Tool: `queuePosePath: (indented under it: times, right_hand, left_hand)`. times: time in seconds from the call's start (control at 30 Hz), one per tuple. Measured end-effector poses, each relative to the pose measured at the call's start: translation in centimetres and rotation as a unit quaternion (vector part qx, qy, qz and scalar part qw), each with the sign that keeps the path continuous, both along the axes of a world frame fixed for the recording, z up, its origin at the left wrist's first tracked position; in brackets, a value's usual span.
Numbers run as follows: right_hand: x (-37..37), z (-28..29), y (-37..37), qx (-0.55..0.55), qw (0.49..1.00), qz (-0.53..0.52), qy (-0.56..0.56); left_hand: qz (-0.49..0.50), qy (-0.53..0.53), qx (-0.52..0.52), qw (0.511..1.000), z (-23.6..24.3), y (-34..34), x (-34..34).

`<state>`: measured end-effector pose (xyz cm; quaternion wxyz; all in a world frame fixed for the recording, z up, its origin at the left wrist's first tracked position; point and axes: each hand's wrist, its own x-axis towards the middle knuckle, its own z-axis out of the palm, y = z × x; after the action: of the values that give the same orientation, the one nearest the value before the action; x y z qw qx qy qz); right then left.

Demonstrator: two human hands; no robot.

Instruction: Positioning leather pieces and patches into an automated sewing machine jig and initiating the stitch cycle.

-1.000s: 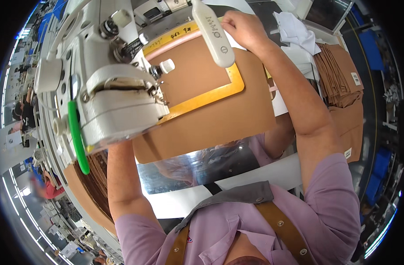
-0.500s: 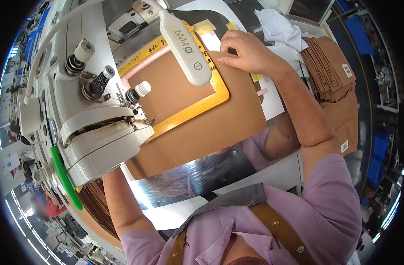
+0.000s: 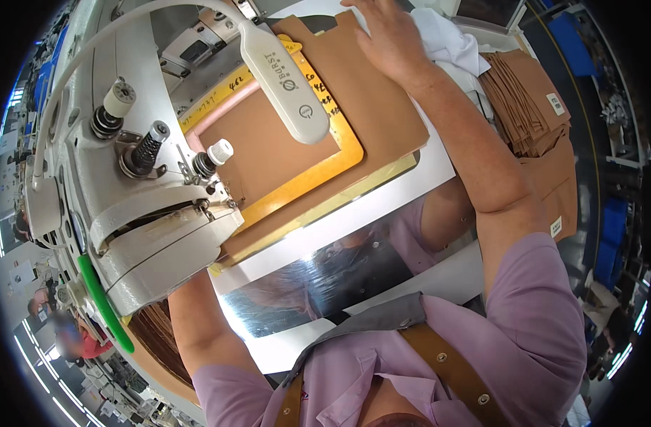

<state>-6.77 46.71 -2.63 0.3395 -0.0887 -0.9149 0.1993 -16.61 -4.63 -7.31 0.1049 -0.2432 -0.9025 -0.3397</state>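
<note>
A brown fabric panel (image 3: 393,117) lies on a flat board with a yellowish edge strip (image 3: 354,188). On top of the panel rests a yellow frame (image 3: 308,181) with handwritten marks, partly hidden by the white sewing machine (image 3: 176,235) and its white lamp (image 3: 286,89). My right hand (image 3: 391,35) is at the panel's far edge, fingers stretched out and apart; the fingertips reach the top of the picture. My left forearm (image 3: 204,320) passes beneath the machine head, which hides the left hand and its fingers.
Stacked brown fabric pieces (image 3: 525,107) with white labels lie at the right, beside a crumpled white cloth (image 3: 446,43). A shiny metal plate (image 3: 325,277) spans the front. A green handle-like part (image 3: 105,306) sticks out from the machine, near dark brown material (image 3: 162,338).
The panel's near edge has moved away from me, baring the yellowish strip and white surface in front. My right hand has moved farther away, its curled fingers now stretched out.
</note>
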Motion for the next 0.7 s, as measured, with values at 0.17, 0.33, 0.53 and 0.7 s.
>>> queuePosePath:
  times: [0.17,0.33,0.53,0.7]
  right_hand:
    - [4.5,1.2,-1.1,0.007,0.994,0.112,0.017]
    - [9.5,-0.4,-2.7,0.058,0.980,0.147,-0.124]
    - [10.1,-1.2,-1.9,0.099,0.971,0.115,-0.187]
    - [9.6,-1.8,-2.0,0.101,0.974,0.118,-0.167]
  left_hand:
    - [0.019,-0.025,-0.004,1.000,0.0,-0.3,1.4]
    - [0.023,-0.044,-0.003,0.999,0.7,1.3,7.7]
    - [-0.004,-0.062,-0.215,0.975,2.8,4.1,13.9]
    - [-0.016,-0.071,-0.215,0.974,4.2,4.9,13.3]
